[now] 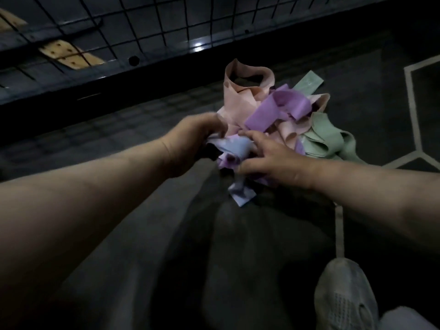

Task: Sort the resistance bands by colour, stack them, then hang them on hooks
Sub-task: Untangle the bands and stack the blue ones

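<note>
Left hand (190,141) fingertips blurred, partly behind pale blue band (235,146), grey shoe (342,298) cut by edge at 5 o'clock, wire grid (164,32) cut at 12 o'clock.
</note>
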Tool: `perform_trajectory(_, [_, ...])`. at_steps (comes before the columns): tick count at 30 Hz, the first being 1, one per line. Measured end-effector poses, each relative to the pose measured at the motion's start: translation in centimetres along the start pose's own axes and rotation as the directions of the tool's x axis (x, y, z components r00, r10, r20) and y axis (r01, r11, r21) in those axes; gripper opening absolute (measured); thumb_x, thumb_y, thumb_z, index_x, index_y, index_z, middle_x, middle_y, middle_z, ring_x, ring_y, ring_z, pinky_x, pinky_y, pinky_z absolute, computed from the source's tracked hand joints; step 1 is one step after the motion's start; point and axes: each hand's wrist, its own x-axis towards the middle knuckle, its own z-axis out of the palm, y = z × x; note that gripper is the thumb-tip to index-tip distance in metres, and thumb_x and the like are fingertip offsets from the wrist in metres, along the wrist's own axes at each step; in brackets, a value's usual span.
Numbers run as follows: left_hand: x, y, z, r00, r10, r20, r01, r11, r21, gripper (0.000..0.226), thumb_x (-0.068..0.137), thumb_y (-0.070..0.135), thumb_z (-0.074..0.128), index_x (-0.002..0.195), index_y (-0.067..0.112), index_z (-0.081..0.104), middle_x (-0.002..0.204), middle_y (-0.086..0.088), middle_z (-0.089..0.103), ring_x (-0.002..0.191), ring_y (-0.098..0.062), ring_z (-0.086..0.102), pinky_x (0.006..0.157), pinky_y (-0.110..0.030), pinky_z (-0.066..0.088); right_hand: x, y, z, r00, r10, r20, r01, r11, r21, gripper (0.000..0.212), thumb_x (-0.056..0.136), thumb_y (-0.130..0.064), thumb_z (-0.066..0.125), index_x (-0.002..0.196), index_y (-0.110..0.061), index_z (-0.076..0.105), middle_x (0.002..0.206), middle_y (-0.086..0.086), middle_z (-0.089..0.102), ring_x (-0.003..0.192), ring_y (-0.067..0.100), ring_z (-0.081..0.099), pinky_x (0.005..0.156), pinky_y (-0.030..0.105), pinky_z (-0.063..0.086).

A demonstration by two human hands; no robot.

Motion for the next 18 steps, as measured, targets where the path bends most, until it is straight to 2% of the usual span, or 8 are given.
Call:
perform_trajectory(1, [-0.1,0.8,-0.5,0.999,0.029,-0.032,-0.029,0.999,0.019,0.007,0.065,0.01,0.053,0.071,0.01,0.049,0.063,-0.007,0.047,0.054,-0.017,0.048,0.049,-0.024,0.037,0.5,-0.4,-0.2,0.999,0.03,0.027,-0.031,0.999,0.038,0.059,0.081,-0.013,0.079,0.129,-0.024,0.047,0.108,-0.004,0.068,0.096,0.001,0.068,0.082,0.019,0.055])
perform_trajectory(3, [-0.5,1.9,-2.1,0.995,0.079,-0.065,-0.075,0.995,0.065,0.023,0.058,-0.001,0.052,0.077,0.012,0.052,0.071,-0.009,0.053,0.06,-0.018,0.053,0.049,-0.024,0.042,0.9,-1.1,-0.7,0.997,0.049,0.057,-0.045,0.997,-0.064,0.061,0.069,-0.033,0.088,0.121,-0.018,0.06,0.106,-0.001,0.072,0.099,0.011,0.07,0.086,0.033,0.059])
perform_trajectory(4, [-0.8,2.2,-3.0,0.993,0.094,-0.074,-0.087,0.992,0.096,0.031,0.058,-0.006,0.054,0.082,0.013,0.054,0.078,-0.01,0.055,0.065,-0.019,0.056,0.05,-0.025,0.044,1.0,-1.5,-1.0,0.994,0.067,0.083,-0.059,0.994,-0.097,0.057,0.064,-0.037,0.088,0.113,-0.019,0.066,0.102,-0.001,0.074,0.096,0.013,0.071,0.082,0.033,0.06])
perform_trajectory(6, [-1.6,2.4,-4.6,0.988,0.119,-0.103,-0.102,0.982,0.161,0.041,0.068,-0.018,0.056,0.093,0.015,0.056,0.089,-0.012,0.056,0.073,-0.022,0.058,0.051,-0.028,0.046,1.1,-2.1,-1.7,0.984,0.1,0.146,-0.081,0.988,-0.134,0.046,0.064,-0.037,0.085,0.102,-0.018,0.07,0.095,-0.003,0.075,0.087,0.012,0.072,0.073,0.028,0.06])
perform_trajectory(8, [-2.5,2.4,-6.0,0.978,0.134,-0.16,-0.109,0.982,0.153,0.047,0.076,-0.025,0.053,0.102,0.013,0.056,0.082,-0.009,0.057,0.07,-0.02,0.058,0.052,-0.027,0.046,1.1,-2.4,-2.0,0.979,0.105,0.172,-0.067,0.975,-0.21,0.04,0.066,-0.039,0.082,0.094,-0.015,0.068,0.087,-0.001,0.074,0.08,0.015,0.071,0.065,0.026,0.057])
perform_trajectory(11, [-3.4,2.2,-7.5,0.962,0.103,-0.254,-0.094,0.994,0.046,0.045,0.078,-0.025,0.057,0.112,0.006,0.056,0.076,-0.007,0.06,0.068,-0.019,0.062,0.058,-0.029,0.052,1.4,-2.3,-2.3,0.973,0.15,0.177,-0.093,0.951,-0.295,0.043,0.067,-0.044,0.078,0.097,-0.016,0.063,0.09,0.005,0.074,0.087,0.025,0.072,0.076,0.04,0.06])
perform_trajectory(13, [-4.2,2.0,-8.5,0.947,0.08,-0.31,-0.077,0.997,0.022,0.041,0.079,-0.024,0.058,0.109,0.004,0.057,0.077,-0.009,0.059,0.071,-0.021,0.062,0.06,-0.029,0.054,1.6,-2.4,-2.5,0.959,0.192,0.209,-0.121,0.943,-0.311,0.039,0.072,-0.042,0.076,0.1,-0.019,0.062,0.09,0.008,0.075,0.086,0.028,0.072,0.078,0.046,0.058])
perform_trajectory(18, [-6.6,1.5,-11.8,0.883,0.034,-0.468,-0.029,0.999,0.017,0.033,0.082,-0.02,0.054,0.108,-0.004,0.065,0.085,-0.012,0.065,0.076,-0.021,0.065,0.063,-0.026,0.055,1.8,-3.2,-2.0,0.951,0.22,0.215,-0.113,0.901,-0.419,0.028,0.074,-0.048,0.075,0.093,-0.028,0.069,0.085,-0.007,0.074,0.078,0.009,0.07,0.065,0.029,0.054])
